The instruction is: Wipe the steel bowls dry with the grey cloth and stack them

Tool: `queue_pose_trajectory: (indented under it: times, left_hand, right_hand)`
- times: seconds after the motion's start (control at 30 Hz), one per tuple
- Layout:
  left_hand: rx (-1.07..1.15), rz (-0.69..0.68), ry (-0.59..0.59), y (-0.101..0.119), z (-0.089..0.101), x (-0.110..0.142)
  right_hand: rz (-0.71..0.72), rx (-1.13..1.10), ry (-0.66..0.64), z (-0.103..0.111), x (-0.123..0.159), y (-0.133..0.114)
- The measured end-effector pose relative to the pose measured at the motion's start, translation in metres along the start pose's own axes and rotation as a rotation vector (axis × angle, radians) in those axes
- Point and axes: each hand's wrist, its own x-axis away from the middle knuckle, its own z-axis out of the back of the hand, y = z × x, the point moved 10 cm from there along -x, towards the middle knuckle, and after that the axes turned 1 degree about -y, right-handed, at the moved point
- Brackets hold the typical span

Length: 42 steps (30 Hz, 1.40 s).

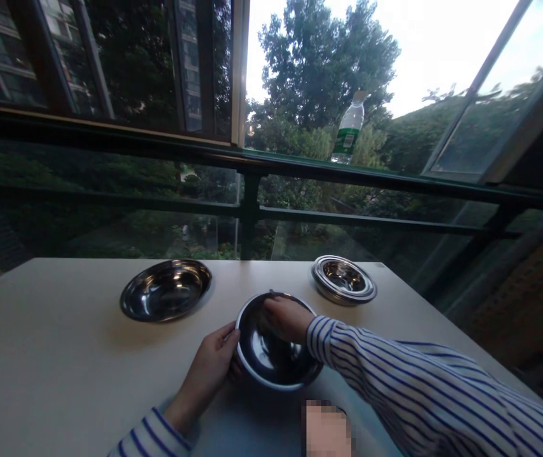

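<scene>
The person's left hand (210,368) comes in from the near side of the table (61,355), its forearm angled away from the body and inward to the right, wrist nearly straight. It has the deep metal bowl (278,362) by the left side of the rim, thumb laid along the edge and fingers outside, closed on it. The right hand (288,317) reaches across from the near right, its striped sleeve (395,374) slanting over the bowl's right rim, and dips inside toward the far wall. Its fingers are curled; a small tip shows at the far rim just beside them, but I can't tell what they grip, if anything. The bowl sits around the middle of the table's width, nearer the person than the other dishes. Its round mouth faces upward, giving it no long axis across the opening. Left of it, toward the far edge, lies an oval-looking metal dish (166,292), its longer line running from near left to far right. Some nested metal bowls (343,282) sit open side up by the far right corner. Past the far edge, a green-labelled bottle (348,133) leans slightly right at the railing (294,167).
</scene>
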Motion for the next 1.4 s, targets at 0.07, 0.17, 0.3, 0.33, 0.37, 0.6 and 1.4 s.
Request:
queue_pose_trajectory:
  times: [0.07, 0.17, 0.3, 0.33, 0.37, 0.6, 1.4]
  left_hand:
    - [0.001, 0.014, 0.017, -0.003, 0.001, 0.001]
    - [0.02, 0.002, 0.028, -0.004, 0.002, 0.002]
    - [0.042, -0.034, 0.002, -0.002, -0.001, 0.003]
    - [0.044, -0.036, -0.001, -0.002, -0.001, 0.002]
    - [0.046, -0.036, -0.003, -0.002, -0.001, 0.002]
    - [0.107, -0.142, -0.007, 0.007, 0.002, 0.001]
    - [0.003, -0.063, 0.01, -0.003, 0.001, 0.001]
  right_hand:
    - [-0.054, -0.055, 0.098, 0.014, -0.007, -0.002]
    - [-0.113, -0.095, 0.248, 0.041, -0.006, 0.003]
    - [-0.118, -0.077, 0.312, 0.053, -0.01, 0.004]
    - [-0.1, -0.068, 0.3, 0.05, -0.013, -0.001]
    - [-0.068, -0.06, 0.279, 0.045, -0.017, -0.008]
    - [0.278, 0.014, 0.065, 0.016, -0.016, -0.066]
    - [0.245, 0.191, 0.029, 0.034, -0.018, -0.021]
